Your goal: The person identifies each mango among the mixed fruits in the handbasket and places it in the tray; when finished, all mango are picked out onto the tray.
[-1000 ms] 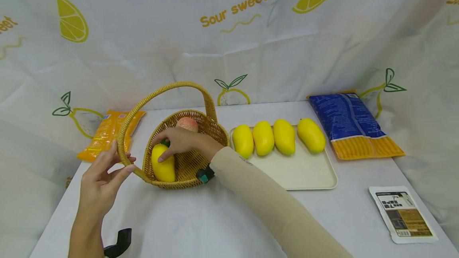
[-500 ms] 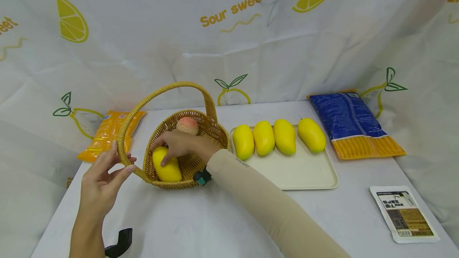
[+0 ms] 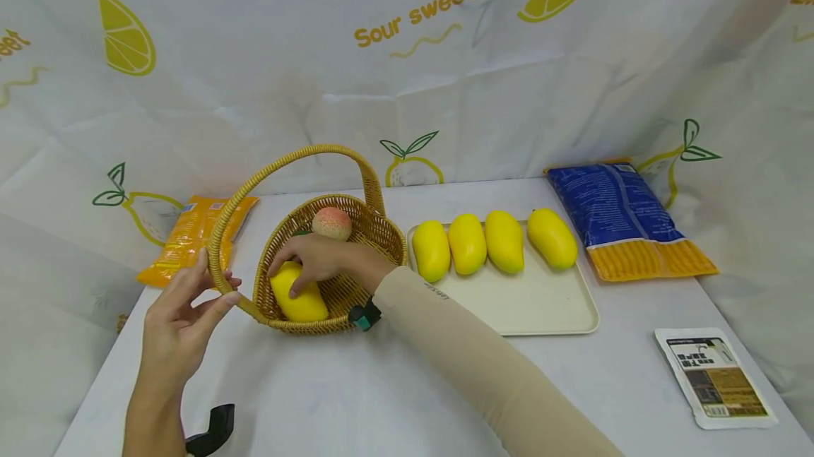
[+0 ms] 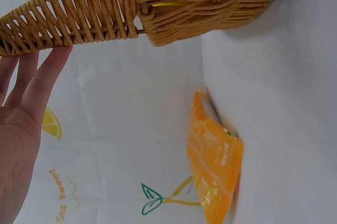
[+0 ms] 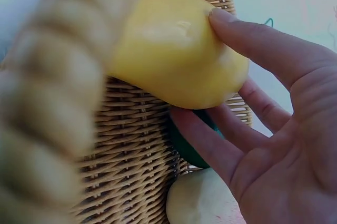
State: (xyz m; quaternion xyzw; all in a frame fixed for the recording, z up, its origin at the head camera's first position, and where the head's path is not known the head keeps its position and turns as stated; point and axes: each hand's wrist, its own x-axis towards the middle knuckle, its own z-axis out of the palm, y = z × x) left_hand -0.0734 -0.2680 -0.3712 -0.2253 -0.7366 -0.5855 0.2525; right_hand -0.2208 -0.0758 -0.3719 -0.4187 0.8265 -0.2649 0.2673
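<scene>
A wicker basket with a tall arched handle stands left of the middle of the table. My left hand holds the lower left part of that handle between thumb and fingers. Inside the basket, my right hand grips a yellow mango, thumb on one side and fingers on the other. The mango lies tilted by the front left wall. Behind the hand sits a pinkish peach. A dark green rounded thing, mostly hidden by the fingers, shows beneath the mango in the right wrist view.
To the right, a cream tray bears several yellow mangoes. A blue and orange bag lies at the back right, and a white and brown packet nearer the front. An orange bag lies behind the left hand.
The mango in the basket has turned, its lower end swinging right, with the right hand on it. The right hand has shifted slightly forward and down. The left hand keeps its place on the handle.
</scene>
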